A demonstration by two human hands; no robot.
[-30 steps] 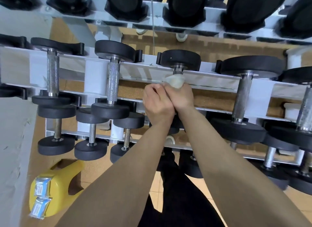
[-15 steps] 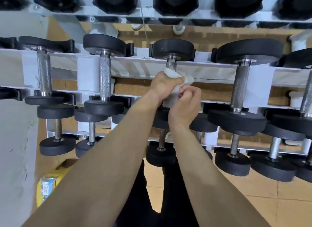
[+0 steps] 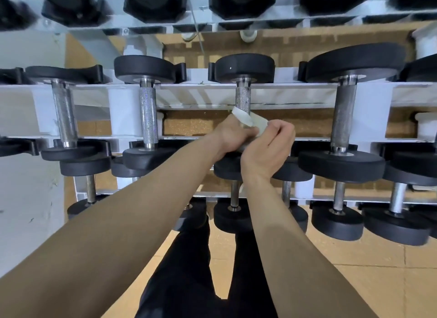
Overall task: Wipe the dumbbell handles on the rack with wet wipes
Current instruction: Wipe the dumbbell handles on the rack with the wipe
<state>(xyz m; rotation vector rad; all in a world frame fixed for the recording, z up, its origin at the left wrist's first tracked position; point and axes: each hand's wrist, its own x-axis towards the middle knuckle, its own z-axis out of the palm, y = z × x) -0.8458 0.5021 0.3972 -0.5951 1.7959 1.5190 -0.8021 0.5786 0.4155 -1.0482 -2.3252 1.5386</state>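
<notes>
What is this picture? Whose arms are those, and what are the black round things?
There is no machine here. The picture comes from a camera worn on a person's head, looking down, so the two arms are that person's own. The black round things are the weights on the ends of dumbbells, which lie in rows on a white rack. Each has a metal bar in the middle to hold. The left hand curls round the handle of the middle dumbbell, with a white wet wipe wrapped round the bar. The right hand pinches the loose end of the wipe. Below are the person's dark trousers and the tan floor.
</notes>
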